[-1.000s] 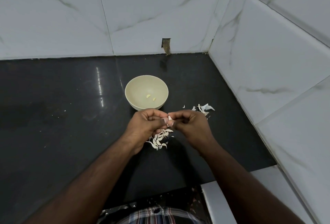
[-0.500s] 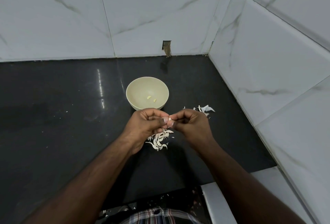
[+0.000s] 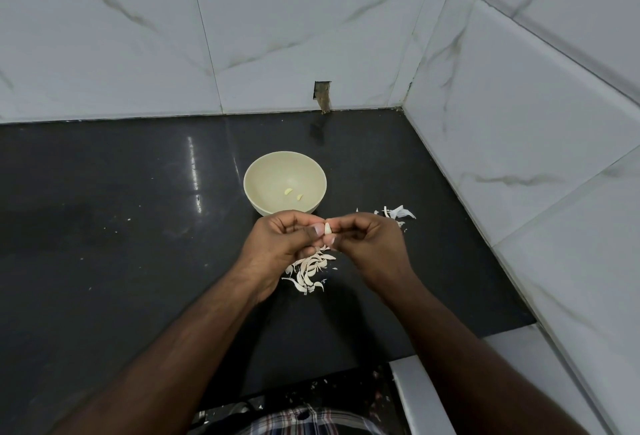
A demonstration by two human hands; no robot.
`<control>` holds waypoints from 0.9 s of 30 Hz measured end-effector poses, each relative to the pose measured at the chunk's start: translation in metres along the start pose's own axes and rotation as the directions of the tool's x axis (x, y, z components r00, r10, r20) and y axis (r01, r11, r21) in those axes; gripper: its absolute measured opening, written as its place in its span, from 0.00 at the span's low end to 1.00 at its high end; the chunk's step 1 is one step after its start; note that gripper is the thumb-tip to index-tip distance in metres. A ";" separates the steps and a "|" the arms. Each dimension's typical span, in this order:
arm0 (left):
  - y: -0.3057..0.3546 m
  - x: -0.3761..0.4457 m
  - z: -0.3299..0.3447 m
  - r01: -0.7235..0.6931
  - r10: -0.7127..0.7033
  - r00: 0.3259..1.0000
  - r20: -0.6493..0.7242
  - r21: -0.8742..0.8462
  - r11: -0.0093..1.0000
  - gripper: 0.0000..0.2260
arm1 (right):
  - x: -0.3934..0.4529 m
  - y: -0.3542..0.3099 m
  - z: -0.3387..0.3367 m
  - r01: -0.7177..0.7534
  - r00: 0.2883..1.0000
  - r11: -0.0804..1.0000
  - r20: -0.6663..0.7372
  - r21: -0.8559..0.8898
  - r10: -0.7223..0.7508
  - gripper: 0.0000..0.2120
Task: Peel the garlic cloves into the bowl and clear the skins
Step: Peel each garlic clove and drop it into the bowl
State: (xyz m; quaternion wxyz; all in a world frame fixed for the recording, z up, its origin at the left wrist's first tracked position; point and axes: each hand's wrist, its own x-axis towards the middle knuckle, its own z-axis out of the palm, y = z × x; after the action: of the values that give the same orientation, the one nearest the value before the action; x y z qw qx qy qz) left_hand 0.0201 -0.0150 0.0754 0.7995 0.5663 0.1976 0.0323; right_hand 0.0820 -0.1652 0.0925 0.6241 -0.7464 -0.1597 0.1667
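Note:
A small pale garlic clove point(image 3: 327, 228) is pinched between the fingertips of my left hand point(image 3: 281, 244) and my right hand point(image 3: 369, 244), just in front of a cream bowl point(image 3: 263, 171). Two peeled cloves point(image 3: 293, 194) lie inside the bowl. Under my hands lies a heap of whitish garlic pieces point(image 3: 309, 271) on the black counter. A smaller scatter of papery skins point(image 3: 398, 212) lies to the right of the bowl.
The black counter point(image 3: 121, 244) runs into a corner of white marble-look tile walls point(image 3: 519, 122) at the back and right. A rough hole point(image 3: 322, 95) shows in the back wall. A white ledge point(image 3: 426, 396) sits at the near right. Tiny flecks dot the counter.
More of the clove shows between my fingertips than before. My hands stay in the same spot in front of the bowl.

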 end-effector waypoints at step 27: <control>0.001 -0.004 0.003 -0.171 0.177 0.984 0.009 0.308 0.936 0.06 | 0.007 -0.002 -0.001 -0.218 0.976 0.955 0.029 0.200 0.216 0.02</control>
State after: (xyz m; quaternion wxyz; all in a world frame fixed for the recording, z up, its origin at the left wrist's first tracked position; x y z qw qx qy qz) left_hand 0.0178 -0.0185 0.0780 0.6936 0.6989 0.1567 0.0770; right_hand 0.0887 -0.1630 0.0945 0.6741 -0.6916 -0.0612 0.2520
